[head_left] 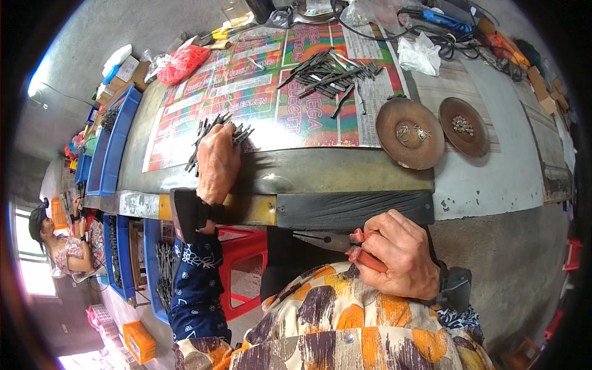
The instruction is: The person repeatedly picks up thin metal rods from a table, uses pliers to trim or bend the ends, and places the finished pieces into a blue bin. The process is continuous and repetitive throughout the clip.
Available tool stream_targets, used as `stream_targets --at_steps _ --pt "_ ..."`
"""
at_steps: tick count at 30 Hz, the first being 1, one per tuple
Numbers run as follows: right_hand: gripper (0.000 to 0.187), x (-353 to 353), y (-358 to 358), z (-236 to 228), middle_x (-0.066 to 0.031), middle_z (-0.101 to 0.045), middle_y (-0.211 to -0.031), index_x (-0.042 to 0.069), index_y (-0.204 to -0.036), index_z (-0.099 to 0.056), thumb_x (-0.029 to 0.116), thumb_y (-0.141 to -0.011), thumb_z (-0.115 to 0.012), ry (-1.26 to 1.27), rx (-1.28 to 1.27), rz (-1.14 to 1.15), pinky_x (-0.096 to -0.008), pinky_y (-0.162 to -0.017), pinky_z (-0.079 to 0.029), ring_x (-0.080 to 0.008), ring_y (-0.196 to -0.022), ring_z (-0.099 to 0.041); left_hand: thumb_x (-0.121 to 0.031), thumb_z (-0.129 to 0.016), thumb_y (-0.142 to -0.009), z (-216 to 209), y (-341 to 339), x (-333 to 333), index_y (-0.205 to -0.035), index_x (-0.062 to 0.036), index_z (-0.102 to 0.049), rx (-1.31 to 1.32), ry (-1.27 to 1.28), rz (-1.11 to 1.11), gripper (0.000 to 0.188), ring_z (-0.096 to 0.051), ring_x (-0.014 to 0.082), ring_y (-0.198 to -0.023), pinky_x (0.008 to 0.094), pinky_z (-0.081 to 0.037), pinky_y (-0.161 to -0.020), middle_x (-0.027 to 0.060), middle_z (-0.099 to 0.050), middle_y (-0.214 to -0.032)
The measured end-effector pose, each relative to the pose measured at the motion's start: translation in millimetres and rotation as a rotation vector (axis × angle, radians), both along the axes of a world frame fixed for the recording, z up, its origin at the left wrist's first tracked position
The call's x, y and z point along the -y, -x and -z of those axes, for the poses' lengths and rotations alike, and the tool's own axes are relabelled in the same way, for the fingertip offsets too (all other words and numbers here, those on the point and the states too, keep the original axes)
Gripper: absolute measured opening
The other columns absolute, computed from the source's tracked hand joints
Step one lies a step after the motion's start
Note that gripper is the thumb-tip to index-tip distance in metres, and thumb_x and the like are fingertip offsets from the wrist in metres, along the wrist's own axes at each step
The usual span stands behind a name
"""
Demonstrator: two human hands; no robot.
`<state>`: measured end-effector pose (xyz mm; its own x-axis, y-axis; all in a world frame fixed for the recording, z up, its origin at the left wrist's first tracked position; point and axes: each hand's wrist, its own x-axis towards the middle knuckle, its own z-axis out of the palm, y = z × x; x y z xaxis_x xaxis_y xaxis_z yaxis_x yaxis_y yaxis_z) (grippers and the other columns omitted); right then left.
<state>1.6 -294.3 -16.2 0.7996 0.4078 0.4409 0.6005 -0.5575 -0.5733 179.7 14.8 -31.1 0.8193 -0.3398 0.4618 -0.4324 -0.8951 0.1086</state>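
My left hand (pixel 219 157) is curled over a small heap of thin black rods (pixel 196 148) on the sheet-covered table, its fingers closed on some of them; the fingertips are partly hidden. Below the table's front edge, my right hand (pixel 401 253) grips the red handles of a pair of pliers (pixel 370 259). The dark jaws point left, over my lap, and look slightly parted with nothing visible between them. A larger pile of the same kind of rods (pixel 330 74) lies farther back on the printed sheet (pixel 259 117).
Two round brown dishes (pixel 388 145) (pixel 447 132) hold small pale pieces at the right. Blue trays (pixel 114 148) with dark rods stand left. A red plastic bag (pixel 183 63), white crumpled bag (pixel 419 54) and cables lie far back. A red stool (pixel 243 253) is under the table. Another person (pixel 65 246) works far left.
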Motion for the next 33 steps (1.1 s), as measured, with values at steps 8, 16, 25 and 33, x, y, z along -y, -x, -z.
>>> stream_targets --at_steps 8,16,25,33 --pt "0.02 -0.2 3.9 4.9 -0.0129 -0.057 -0.093 0.0 -0.085 -0.062 0.006 -0.068 -0.073 -0.077 0.056 0.017 -0.0393 -0.07 -0.052 -0.0273 -0.081 -0.06 -0.005 -0.067 -0.092 -36.6 73.8 31.5 -0.095 0.0009 -0.063 -0.3 0.529 0.061 0.008 -0.066 0.0171 -0.065 0.0313 -0.05 -0.063 0.0103 -0.07 -0.075" --pt "0.024 -5.6 10.5 -6.6 -0.0117 -0.056 -0.104 0.004 -0.087 -0.063 0.009 -0.067 -0.075 0.108 0.192 0.091 -0.0425 -0.081 -0.041 -0.0271 -0.094 -0.057 -0.001 -0.062 -0.097 -48.5 154.5 47.9 -0.105 0.0008 -0.062 -0.929 1.436 0.189 0.009 -0.048 0.0056 -0.052 0.0188 -0.035 -0.046 0.0131 -0.07 -0.084" --pt "0.03 -13.2 15.1 -7.7 -0.0132 -0.055 -0.105 0.004 -0.082 -0.059 0.01 -0.056 -0.073 0.179 0.267 0.09 -0.0477 -0.083 -0.039 -0.03 -0.096 -0.056 -0.001 -0.061 -0.098 -36.4 172.8 39.2 -0.108 -0.0024 -0.061 -1.136 1.735 0.269 0.01 -0.045 0.0058 -0.047 0.0197 -0.033 -0.043 0.0175 -0.071 -0.084" --pt "0.026 -12.9 17.8 -7.9 -0.0111 -0.054 -0.11 0.008 -0.083 -0.062 0.013 -0.063 -0.077 0.251 0.252 0.074 -0.047 -0.087 -0.039 -0.0271 -0.1 -0.056 -0.003 -0.061 -0.098 -32.7 176.2 36.7 -0.107 -0.0034 -0.061 -1.159 1.741 0.285 0.008 -0.044 0.005 -0.047 0.019 -0.032 -0.042 0.0154 -0.071 -0.083"
